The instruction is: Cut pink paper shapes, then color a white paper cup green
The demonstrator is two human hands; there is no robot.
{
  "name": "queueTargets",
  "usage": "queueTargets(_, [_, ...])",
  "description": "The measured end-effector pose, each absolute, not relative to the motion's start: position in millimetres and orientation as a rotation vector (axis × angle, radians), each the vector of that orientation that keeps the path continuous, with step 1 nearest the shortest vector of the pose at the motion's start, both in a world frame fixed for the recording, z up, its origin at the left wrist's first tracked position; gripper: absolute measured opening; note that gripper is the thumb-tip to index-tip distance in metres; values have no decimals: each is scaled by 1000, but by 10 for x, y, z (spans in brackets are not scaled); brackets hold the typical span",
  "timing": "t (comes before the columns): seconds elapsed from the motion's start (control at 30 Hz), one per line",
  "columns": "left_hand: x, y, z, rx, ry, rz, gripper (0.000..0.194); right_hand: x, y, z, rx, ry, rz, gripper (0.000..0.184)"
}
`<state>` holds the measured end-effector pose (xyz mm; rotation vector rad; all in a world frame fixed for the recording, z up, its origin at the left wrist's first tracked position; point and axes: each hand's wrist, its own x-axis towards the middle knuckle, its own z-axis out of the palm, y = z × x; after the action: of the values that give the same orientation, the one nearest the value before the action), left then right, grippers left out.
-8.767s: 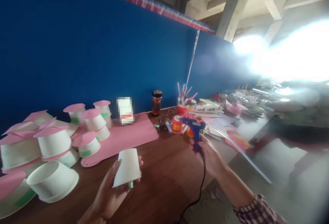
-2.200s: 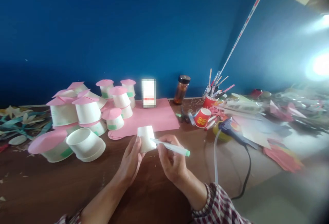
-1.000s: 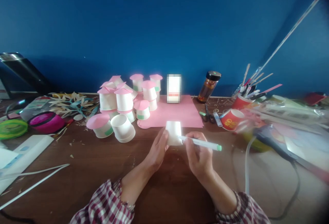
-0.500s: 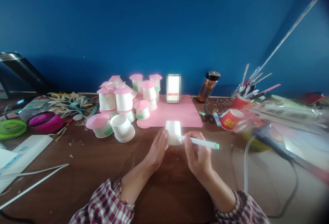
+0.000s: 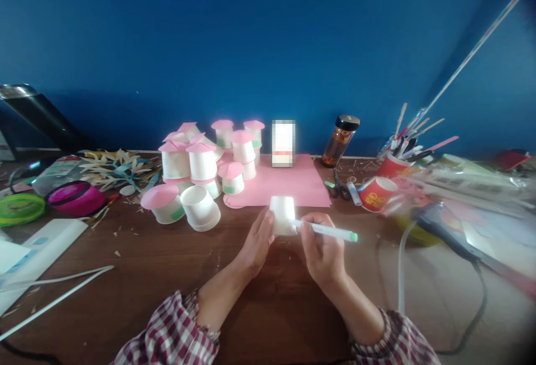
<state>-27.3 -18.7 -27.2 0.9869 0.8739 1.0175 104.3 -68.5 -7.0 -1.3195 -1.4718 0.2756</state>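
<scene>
In the middle of the desk a white paper cup (image 5: 283, 214) stands bottom up, its narrow end on top. My left hand (image 5: 258, 242) is closed round the cup's left side. My right hand (image 5: 324, 248) grips a white marker (image 5: 329, 230) with a pale green end pointing right, and its tip meets the cup's right side. To the left are several white paper cups with pink paper roofs (image 5: 203, 158), some stacked. A bare white cup (image 5: 196, 203), mouth up, sits in front of them. Pink paper sheets (image 5: 288, 183) lie just behind the held cup.
At the back right stand a dark jar (image 5: 340, 142) and scissors (image 5: 341, 189). Farther right are a red paper cup (image 5: 378, 193), a red cup of pens (image 5: 393, 165) and a glue gun (image 5: 450, 231). A power strip (image 5: 54, 242) and cables lie left. An upright blurred-out device (image 5: 283, 142) stands behind.
</scene>
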Motion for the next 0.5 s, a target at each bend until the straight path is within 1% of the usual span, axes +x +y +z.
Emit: queueTargets(0.5, [-278, -181, -286, 977, 859, 1013, 48, 1041, -679, -55, -1323, -1490, 216, 4])
